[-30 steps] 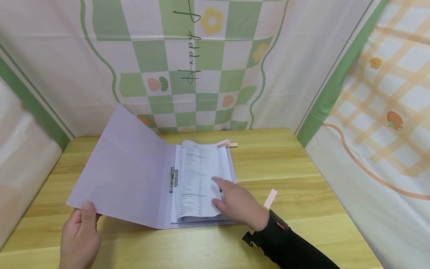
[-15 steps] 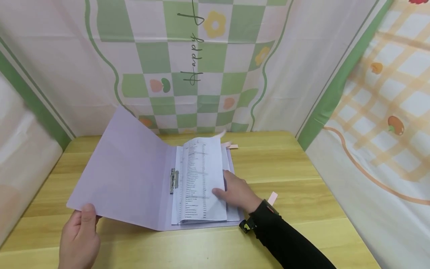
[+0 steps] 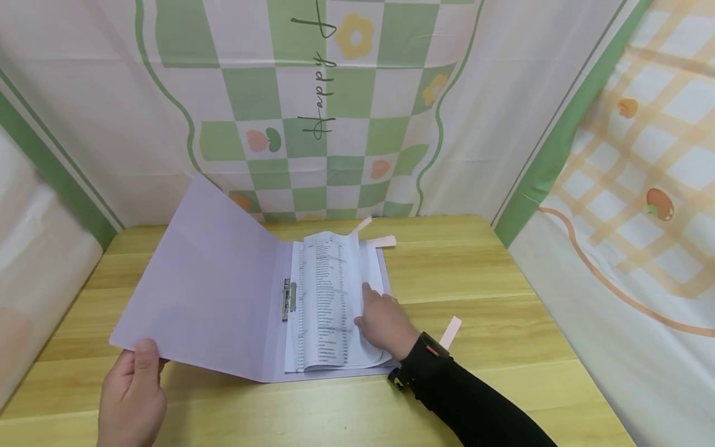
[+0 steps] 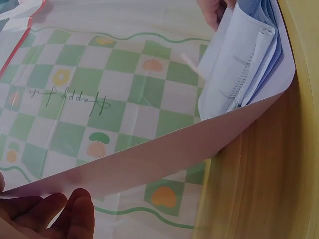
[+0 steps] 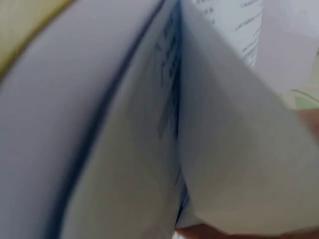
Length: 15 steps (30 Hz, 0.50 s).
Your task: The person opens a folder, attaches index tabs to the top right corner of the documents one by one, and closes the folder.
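A lilac folder [image 3: 215,292] lies open on the table, its left cover raised at a slant. My left hand [image 3: 133,394] pinches the cover's lower left corner, thumb on the inner face. Printed sheets [image 3: 329,304] lie in the folder's right half, beside a metal clip [image 3: 288,299] at the spine. At the sheets' right edge, my right hand [image 3: 389,326] holds a page edge with thumb and fingers. In the right wrist view a lifted sheet [image 5: 239,134] bends up close to the camera, partly hiding the fingers.
Pale pink strips stick out past the sheets: one strip [image 3: 362,225] at the top, another strip [image 3: 382,241] at the upper right. A third strip [image 3: 450,332] shows by the right wrist. Printed cloth [image 3: 346,93] hangs behind the wooden table [image 3: 469,267].
My right hand has shifted slightly left with the page edge, and the top sheets now curl more to the left. The left hand keeps its hold on the cover.
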Motion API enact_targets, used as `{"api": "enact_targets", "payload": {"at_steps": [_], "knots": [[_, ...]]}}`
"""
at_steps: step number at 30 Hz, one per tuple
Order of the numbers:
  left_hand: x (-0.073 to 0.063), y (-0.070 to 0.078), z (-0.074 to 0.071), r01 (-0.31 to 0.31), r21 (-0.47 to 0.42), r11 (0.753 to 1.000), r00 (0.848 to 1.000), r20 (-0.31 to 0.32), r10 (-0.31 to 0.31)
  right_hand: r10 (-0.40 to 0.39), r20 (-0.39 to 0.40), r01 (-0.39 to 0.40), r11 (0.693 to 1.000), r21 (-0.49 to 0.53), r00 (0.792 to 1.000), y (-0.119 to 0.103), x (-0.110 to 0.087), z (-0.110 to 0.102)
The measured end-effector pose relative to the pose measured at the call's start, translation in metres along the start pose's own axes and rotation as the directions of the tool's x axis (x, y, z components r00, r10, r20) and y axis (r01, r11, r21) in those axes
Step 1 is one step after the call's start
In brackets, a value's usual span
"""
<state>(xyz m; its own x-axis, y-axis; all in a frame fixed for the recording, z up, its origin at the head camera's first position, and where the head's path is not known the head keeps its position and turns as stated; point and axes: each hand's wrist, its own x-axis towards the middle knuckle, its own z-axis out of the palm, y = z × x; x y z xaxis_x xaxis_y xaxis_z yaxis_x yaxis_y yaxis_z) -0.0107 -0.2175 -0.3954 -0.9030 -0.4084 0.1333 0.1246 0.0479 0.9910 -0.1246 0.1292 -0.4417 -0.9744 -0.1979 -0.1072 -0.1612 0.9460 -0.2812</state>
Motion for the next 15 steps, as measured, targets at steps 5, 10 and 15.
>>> {"api": "enact_targets", "payload": {"at_steps": [5, 10, 15], "knots": [[0.0000, -0.0014, -0.0001, 0.003, -0.029, 1.000, 1.000, 0.006, -0.003, -0.022, -0.050, 0.026, 0.996, 0.083, 0.999, -0.0031, 0.0000, 0.0010], [-0.0003, -0.0019, 0.0000, -0.005, -0.026, 1.000, 1.000, 0.015, 0.005, -0.032, -0.092, 0.040, 0.995, 0.095, 0.995, -0.0023, -0.0010, -0.0009], [-0.0001, -0.0020, -0.0018, -0.008, -0.009, 1.000, 1.000, 0.027, 0.008, 0.016, -0.076, -0.011, 0.998, 0.064, 0.997, 0.0023, -0.0036, -0.0069]]}}
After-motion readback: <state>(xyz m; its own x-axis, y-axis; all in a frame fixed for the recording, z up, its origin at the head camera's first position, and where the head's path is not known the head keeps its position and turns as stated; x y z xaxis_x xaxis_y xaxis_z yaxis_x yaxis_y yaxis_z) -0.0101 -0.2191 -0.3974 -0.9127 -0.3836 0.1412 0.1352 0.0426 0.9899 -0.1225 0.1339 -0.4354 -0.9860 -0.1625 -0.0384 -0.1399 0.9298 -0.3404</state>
